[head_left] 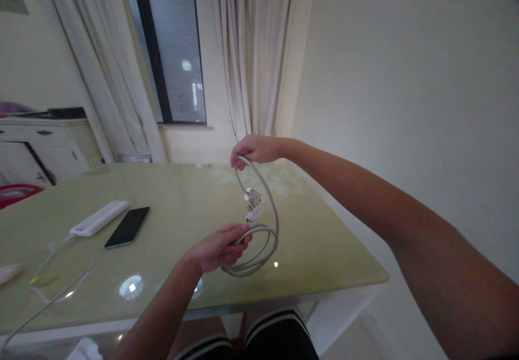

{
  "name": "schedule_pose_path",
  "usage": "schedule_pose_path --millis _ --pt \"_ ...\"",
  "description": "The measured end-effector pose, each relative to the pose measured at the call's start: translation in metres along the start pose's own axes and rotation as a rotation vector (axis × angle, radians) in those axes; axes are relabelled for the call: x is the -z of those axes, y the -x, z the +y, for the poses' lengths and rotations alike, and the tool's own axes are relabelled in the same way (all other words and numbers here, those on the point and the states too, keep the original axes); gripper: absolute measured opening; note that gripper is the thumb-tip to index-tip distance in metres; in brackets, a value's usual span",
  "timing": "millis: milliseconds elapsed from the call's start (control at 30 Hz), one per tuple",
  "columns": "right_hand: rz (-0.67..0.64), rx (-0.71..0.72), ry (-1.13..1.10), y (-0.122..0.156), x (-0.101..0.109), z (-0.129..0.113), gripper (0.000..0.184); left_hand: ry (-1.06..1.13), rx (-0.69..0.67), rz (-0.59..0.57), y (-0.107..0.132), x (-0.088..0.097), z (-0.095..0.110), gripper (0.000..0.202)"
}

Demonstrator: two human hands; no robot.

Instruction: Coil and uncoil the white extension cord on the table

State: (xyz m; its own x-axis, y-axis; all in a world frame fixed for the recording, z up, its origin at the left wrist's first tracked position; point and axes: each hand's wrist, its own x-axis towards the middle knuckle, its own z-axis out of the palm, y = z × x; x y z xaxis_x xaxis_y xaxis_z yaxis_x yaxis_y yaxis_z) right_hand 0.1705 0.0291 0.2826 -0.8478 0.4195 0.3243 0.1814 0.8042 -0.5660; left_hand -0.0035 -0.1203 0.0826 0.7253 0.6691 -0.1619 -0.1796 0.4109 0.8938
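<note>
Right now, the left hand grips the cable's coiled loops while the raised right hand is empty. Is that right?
Not quite: the raised right hand isn't empty. The head view shows it holding a length of the cable. The left hand does grip the coiled loops.

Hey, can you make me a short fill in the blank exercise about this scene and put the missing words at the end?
1. Of the left hand and the right hand, the one gripping the bundled loops of pale cable is the ____.
2. The dark phone lies to the ____ of the long white device.
3. The window stands between two pale fabric ____.

Missing words: left; right; curtains.
</note>
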Motion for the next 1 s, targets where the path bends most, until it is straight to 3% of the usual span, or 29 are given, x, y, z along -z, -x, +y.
schedule_pose_path --millis 133,300,367,500,700,867,1000 --pt "-0.014 -0.054 -0.096 -0.004 0.004 -0.006 0.009 0.000 -0.003 0.036 -0.008 0.000 -0.001 0.039" --pt "0.239 -0.009 -0.169 0.002 -0.003 -0.018 0.017 0.017 -0.107 0.107 -0.023 -0.003 -0.007 0.041" --pt "0.266 0.048 -0.181 0.007 -0.007 -0.027 0.022 0.039 -0.190 0.139 -0.030 -0.003 -0.011 0.044" --pt "0.188 0.146 -0.141 0.022 -0.012 -0.057 0.034 0.091 -0.294 0.158 -0.037 0.000 -0.016 0.047" --pt "0.242 0.212 -0.070 0.035 -0.027 -0.109 0.046 0.159 -0.394 0.140 -0.037 0.000 -0.010 0.043" --pt "0.093 0.334 -0.074 0.035 -0.055 -0.123 0.054 0.201 -0.389 0.208 -0.042 -0.021 0.004 0.042" --pt "-0.052 0.389 -0.023 0.037 -0.081 -0.130 0.051 0.232 -0.558 0.349 -0.044 -0.033 0.021 0.034"
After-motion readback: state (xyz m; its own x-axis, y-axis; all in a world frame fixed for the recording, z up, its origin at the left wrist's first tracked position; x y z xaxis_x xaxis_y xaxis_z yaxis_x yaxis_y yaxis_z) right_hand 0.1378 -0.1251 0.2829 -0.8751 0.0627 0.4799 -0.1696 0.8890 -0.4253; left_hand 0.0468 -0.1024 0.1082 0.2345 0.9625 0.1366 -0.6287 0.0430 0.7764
